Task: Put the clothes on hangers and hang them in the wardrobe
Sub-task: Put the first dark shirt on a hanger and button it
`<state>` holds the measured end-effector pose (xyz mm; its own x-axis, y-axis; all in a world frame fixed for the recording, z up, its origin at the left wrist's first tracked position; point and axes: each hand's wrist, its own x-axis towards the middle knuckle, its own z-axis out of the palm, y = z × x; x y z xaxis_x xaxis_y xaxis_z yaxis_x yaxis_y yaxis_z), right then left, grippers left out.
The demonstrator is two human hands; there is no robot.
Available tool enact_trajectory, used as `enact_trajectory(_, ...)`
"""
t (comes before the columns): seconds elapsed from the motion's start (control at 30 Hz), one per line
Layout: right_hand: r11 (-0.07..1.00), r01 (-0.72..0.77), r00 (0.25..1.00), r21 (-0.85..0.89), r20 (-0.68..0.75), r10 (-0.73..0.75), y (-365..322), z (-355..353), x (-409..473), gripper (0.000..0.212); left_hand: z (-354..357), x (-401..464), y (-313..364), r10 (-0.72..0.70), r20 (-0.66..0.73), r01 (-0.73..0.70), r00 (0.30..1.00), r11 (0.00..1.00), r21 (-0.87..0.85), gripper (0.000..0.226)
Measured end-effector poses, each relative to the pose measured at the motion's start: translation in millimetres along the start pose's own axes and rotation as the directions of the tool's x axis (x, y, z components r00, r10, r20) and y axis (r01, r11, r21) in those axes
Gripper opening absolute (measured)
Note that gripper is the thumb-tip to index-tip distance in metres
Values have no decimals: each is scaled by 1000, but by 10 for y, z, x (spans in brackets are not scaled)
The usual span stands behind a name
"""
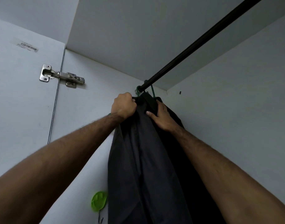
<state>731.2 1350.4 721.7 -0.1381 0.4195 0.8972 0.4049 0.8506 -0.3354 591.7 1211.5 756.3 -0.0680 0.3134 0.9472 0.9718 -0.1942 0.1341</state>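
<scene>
Fingers (132, 105) of the left hand (124, 106) were curled tight into a fist, gripping the top edge of the dark garment (143, 159). Right hand (162, 118) lay against the cloth just beside it, thumb pressed flat, fingertips tucked into the folds. Just above both hands, green hanger (152, 90) hooks sat over the black rail (195, 44). Garment hung straight down below the fingers. Farther left: metal hinge (61, 75) on the wardrobe door; lower down, a green wall hook (99, 202).
</scene>
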Motion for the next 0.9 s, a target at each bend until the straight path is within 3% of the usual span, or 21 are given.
enact_trajectory(0.13, 999, 35, 999, -30, 25, -34, -32, 21, -6, 114, -87, -15, -97, 4, 20, -4, 1000, 1000, 7, 21)
enact_trajectory(0.43, 995, 68, 993, -79, 102, -60, 128, 274, -255, 96, -188, -235, -445, 19, 135, -16, 991, 1000, -26, 22)
enact_trajectory(0.6, 999, 32, 988, -17, 152, -29, 129, 307, -801, 116, -283, -464, -578, 47, 97, -46, 994, 999, -14, 44)
enact_trajectory(0.7, 992, 32, 967, -119, 253, -1, 275, 425, -1404, 124, -314, -708, -623, 136, 40, -140, 990, 984, 107, 64)
enact_trajectory(0.9, 925, 222, 866, -309, 499, -41, 689, 712, -2737, 124, -285, -1254, -689, 49, 69, -37, 996, 985, -169, 85)
